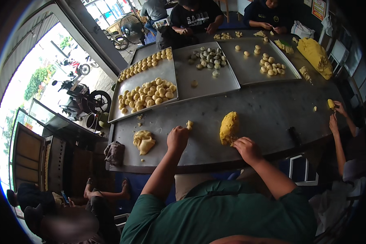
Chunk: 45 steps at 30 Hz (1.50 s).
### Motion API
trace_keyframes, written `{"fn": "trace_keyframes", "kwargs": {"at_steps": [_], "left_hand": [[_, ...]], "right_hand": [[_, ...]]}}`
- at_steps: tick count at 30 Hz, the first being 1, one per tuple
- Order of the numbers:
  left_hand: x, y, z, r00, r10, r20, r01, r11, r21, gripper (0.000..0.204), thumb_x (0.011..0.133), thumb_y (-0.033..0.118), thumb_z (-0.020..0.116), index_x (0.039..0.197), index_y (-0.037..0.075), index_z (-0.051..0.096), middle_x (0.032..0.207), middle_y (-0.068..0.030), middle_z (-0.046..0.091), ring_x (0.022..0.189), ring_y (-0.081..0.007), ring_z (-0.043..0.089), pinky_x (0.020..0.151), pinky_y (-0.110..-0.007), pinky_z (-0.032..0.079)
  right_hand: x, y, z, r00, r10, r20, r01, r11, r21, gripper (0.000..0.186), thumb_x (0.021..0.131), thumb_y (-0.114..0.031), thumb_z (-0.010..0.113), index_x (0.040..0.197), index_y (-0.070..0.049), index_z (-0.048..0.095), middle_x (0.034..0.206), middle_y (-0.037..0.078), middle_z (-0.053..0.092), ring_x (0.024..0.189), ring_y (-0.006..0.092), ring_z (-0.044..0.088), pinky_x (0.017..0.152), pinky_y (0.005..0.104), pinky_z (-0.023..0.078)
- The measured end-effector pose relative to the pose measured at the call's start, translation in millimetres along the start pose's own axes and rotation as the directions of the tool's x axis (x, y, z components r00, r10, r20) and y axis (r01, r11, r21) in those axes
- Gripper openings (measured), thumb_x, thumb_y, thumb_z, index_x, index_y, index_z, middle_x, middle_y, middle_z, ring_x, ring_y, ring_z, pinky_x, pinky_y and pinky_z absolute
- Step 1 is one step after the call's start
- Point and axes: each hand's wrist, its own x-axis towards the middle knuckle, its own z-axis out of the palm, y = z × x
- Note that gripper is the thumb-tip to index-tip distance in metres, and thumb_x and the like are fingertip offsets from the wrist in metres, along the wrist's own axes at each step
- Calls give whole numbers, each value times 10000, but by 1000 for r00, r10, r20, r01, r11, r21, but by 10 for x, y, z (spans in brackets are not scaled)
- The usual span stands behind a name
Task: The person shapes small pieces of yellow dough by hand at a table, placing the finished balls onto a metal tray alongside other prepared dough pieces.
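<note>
My left hand [177,137] rests closed on the metal table [264,110], its fingers curled; whether it holds anything I cannot see. A small pale dough piece [189,124] lies just beyond it. My right hand [247,149] pinches at the near end of a yellow dough lump [229,127] lying on the table. A paler, folded dough lump [143,141] sits to the left of my left hand.
Three metal trays [207,77] with several dough balls stand at the table's far side. Two people sit across the table. Another person's hands [336,116] work a small yellow piece at the right edge. A large yellow dough mass [315,55] lies far right.
</note>
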Motion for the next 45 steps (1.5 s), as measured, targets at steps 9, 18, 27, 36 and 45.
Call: {"fn": "trace_keyframes", "kwargs": {"at_steps": [9, 18, 27, 36, 45], "left_hand": [[-499, 124, -84, 966, 23, -257, -96, 956, -276, 302, 944, 142, 617, 1235, 152, 696, 1040, -110, 701, 1044, -323, 650, 945, -455, 503], [-585, 290, 234, 971, 121, -208, -206, 866, -455, 219, 938, 223, 697, 1135, 138, 741, 1102, -82, 726, 1102, -318, 663, 1055, -491, 440], [-555, 328, 76, 986, -12, -169, -54, 923, -380, 252, 940, 266, 715, 1157, 139, 729, 1092, -60, 738, 1139, -276, 646, 1076, -439, 391], [-531, 415, 55, 961, 38, -274, -134, 930, -342, 273, 934, 285, 722, 1174, 155, 723, 1102, -53, 741, 1145, -254, 650, 1070, -431, 393], [-552, 225, 225, 986, 58, -156, -113, 920, -376, 303, 946, 271, 695, 1231, 169, 692, 1239, -57, 701, 1218, -230, 608, 1081, -441, 379]], "right_hand": [[118, -26, -88, 989, 84, 124, -89, 995, 43, 173, 915, -151, 723, 1076, -89, 731, 1082, 92, 720, 1051, 306, 684, 867, 428, 577], [-303, 118, 43, 979, 173, 107, -175, 985, 10, 264, 942, -130, 677, 1193, -64, 727, 1200, 121, 716, 1111, 311, 679, 946, 429, 562], [-99, 159, 272, 992, 94, -81, -107, 978, -180, 319, 911, -122, 720, 1222, -58, 694, 1229, 105, 703, 1154, 318, 660, 971, 427, 556], [-401, 233, 159, 914, 361, -185, -382, 919, -95, 184, 977, -89, 619, 1122, -60, 728, 1184, 134, 704, 1099, 357, 678, 913, 455, 565], [233, 153, 332, 954, 138, -267, -184, 971, -154, 313, 922, -27, 627, 1224, -63, 698, 1187, 178, 704, 1209, 403, 624, 1092, 470, 490]]}}
